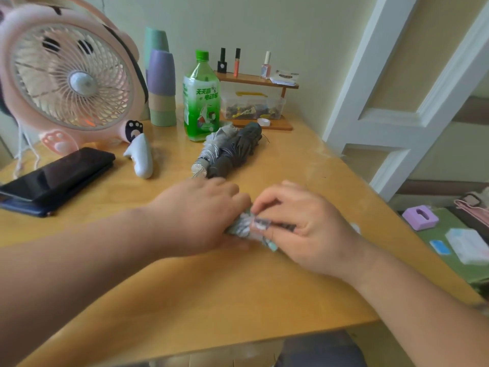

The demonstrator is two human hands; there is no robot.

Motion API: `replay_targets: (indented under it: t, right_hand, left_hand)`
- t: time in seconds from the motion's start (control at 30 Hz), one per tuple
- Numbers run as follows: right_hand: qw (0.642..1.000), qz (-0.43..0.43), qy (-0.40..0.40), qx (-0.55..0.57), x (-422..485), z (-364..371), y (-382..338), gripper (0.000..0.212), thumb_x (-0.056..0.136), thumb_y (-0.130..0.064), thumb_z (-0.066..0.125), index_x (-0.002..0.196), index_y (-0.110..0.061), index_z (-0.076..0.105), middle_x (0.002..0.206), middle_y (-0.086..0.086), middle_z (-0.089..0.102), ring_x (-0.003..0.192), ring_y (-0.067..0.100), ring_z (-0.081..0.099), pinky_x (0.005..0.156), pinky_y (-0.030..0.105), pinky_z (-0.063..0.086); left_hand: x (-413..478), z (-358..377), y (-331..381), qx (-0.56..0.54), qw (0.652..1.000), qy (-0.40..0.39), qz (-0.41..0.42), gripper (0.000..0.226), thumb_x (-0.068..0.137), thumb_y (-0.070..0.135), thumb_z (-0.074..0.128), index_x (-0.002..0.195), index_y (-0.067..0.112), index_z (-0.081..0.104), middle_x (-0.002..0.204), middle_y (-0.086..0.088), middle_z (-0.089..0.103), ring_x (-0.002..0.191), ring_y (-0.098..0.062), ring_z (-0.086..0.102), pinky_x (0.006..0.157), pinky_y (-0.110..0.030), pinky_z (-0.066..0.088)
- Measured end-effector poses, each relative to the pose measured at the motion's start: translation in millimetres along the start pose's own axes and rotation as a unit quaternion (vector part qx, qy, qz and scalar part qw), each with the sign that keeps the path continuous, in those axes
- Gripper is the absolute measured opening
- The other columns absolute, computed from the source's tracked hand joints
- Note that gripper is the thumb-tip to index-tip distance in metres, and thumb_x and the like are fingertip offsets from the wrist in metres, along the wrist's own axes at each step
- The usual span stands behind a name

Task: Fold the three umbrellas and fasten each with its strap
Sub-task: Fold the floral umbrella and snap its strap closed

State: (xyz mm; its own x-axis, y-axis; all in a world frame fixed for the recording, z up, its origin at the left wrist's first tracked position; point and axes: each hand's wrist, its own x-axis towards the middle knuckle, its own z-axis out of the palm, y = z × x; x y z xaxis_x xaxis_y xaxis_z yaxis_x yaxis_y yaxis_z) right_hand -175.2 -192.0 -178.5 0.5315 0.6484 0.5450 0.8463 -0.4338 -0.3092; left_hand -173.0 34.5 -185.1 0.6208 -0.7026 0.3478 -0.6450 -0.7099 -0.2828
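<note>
Both bare forearms reach forward and converge. The left hand (201,215) lies palm down, its fingers (235,198) curled over one end of a bundled umbrella (242,229). The right hand (309,229), just beside those fingers, pinches the same bundle between thumb and forefinger, its other fingers curled.

On the table (185,300), the held umbrella (244,227) lies before another umbrella (234,152), itself before the bottle (201,102)
</note>
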Motion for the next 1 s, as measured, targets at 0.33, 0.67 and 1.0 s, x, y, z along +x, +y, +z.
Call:
replay_targets:
  t: [0.33, 0.67, 1.0]
  right_hand:
    - [0.997, 0.067, 0.039, 0.017, -9.8, 30.7, 16.0, 0.006, 0.083, -0.011, 0.074, 0.078, -0.008, 0.073, 0.099, -0.005, 0.062, 0.096, 0.014, 0.057, 0.088, 0.021, 0.045]
    - [0.997, 0.031, 0.072, 0.013, -29.1, 33.2, 5.7, 0.013, 0.087, -0.013, 0.078, 0.080, -0.003, 0.073, 0.096, 0.004, 0.054, 0.088, 0.022, 0.053, 0.078, 0.035, 0.047]
    - [0.996, 0.021, 0.040, 0.081, -31.8, 28.4, 10.5, 0.009, 0.087, -0.010, 0.077, 0.080, -0.004, 0.076, 0.083, 0.001, 0.053, 0.080, 0.019, 0.053, 0.073, 0.026, 0.042]
  left_hand:
    - [-6.5, 24.1, 13.0, 0.014, 0.994, 0.030, -0.106, 0.073, 0.095, 0.078, 0.023, 0.097, 0.016, 0.061, 0.082, -0.005, 0.053, 0.076, -0.030, 0.053, 0.070, -0.042, 0.046]
    - [-10.0, -4.7, 19.6, -0.142, 0.973, -0.104, -0.147, 0.052, 0.094, 0.070, 0.015, 0.106, 0.026, 0.038, 0.093, 0.013, 0.050, 0.092, -0.019, 0.057, 0.083, -0.036, 0.046]
    - [18.2, -11.7, 7.9, -0.227, 0.931, -0.228, -0.172, 0.060, 0.093, 0.047, 0.062, 0.147, 0.050, 0.038, 0.131, 0.015, 0.060, 0.114, -0.016, 0.059, 0.096, -0.035, 0.050]
